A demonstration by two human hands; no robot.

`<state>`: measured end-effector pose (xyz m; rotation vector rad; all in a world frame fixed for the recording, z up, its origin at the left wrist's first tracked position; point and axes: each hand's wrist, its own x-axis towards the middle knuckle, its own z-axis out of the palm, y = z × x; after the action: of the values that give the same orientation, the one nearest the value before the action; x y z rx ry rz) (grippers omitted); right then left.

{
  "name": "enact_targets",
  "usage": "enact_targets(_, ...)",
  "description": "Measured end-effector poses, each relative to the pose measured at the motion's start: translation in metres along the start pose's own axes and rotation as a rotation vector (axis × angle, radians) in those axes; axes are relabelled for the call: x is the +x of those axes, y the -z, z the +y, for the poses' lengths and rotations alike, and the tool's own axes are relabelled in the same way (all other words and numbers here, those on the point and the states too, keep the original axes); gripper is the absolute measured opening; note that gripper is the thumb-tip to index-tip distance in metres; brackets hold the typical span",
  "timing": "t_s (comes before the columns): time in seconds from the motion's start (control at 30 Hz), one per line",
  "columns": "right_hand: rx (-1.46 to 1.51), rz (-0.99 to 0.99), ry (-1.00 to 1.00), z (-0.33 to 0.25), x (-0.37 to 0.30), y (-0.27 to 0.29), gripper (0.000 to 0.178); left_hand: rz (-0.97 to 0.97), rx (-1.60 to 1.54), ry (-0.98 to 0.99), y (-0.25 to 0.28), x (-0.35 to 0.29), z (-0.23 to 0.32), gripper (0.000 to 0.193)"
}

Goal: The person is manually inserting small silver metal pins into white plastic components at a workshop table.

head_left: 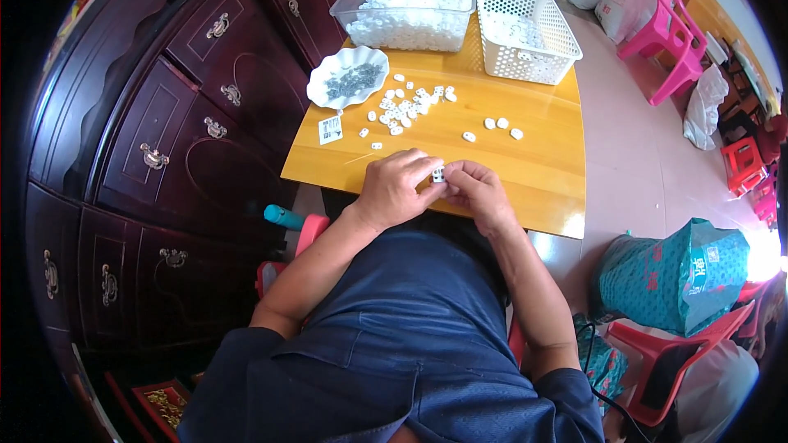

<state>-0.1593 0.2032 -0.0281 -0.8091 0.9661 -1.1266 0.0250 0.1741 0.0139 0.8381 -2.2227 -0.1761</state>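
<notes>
Close to the table's near edge, my left hand (394, 190) and my right hand (483, 198) meet at the fingertips. Between them they pinch a small white plastic piece (438, 174) with dark openings; its exact kind is too small to make out. Both hands are closed on it. Past my left hand, a loose cluster of similar white pieces (406, 108) lies on the wooden table (533, 168). A few more white pieces (502, 123) sit apart, to the right. A scalloped white dish (381, 61) holds many small dark grey parts (353, 79).
At the table's far side stand a clear plastic bin (345, 16) heaped with white pieces and a perforated white basket (566, 61). A printed card (330, 130) lies left. Dark wooden drawers (197, 107) flank the left; a teal bag (657, 279) and pink chair (669, 33) are right.
</notes>
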Motion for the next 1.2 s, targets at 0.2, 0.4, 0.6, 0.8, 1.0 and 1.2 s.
enact_targets(0.2, 0.007, -0.043, -0.06, -0.006, -0.003, -0.001, 0.022, -0.033, -0.033, 0.004, 0.001, -0.001, -0.001, 0.032)
enact_targets(0.4, -0.056, -0.036, 0.029, 0.003, 0.001, 0.002, 0.026, -0.03, -0.03, 0.005, 0.0, -0.001, -0.001, 0.03)
enact_targets(0.6, -0.11, 0.008, 0.067, 0.002, -0.001, -0.001, 0.026, -0.036, -0.035, -0.007, 0.0, -0.001, -0.002, 0.028)
enact_targets(0.8, -0.154, 0.039, 0.091, 0.003, -0.003, -0.008, 0.026, -0.007, -0.039, -0.025, 0.0, -0.002, -0.003, 0.022)
enact_targets(1.0, -0.171, 0.081, 0.118, 0.001, -0.005, -0.012, 0.025, 0.043, -0.044, -0.07, -0.004, -0.002, -0.006, 0.018)
enact_targets(1.2, -0.22, 0.116, 0.189, 0.005, 0.002, -0.002, 0.026, -0.015, -0.167, 0.035, -0.008, -0.003, -0.008, 0.032)
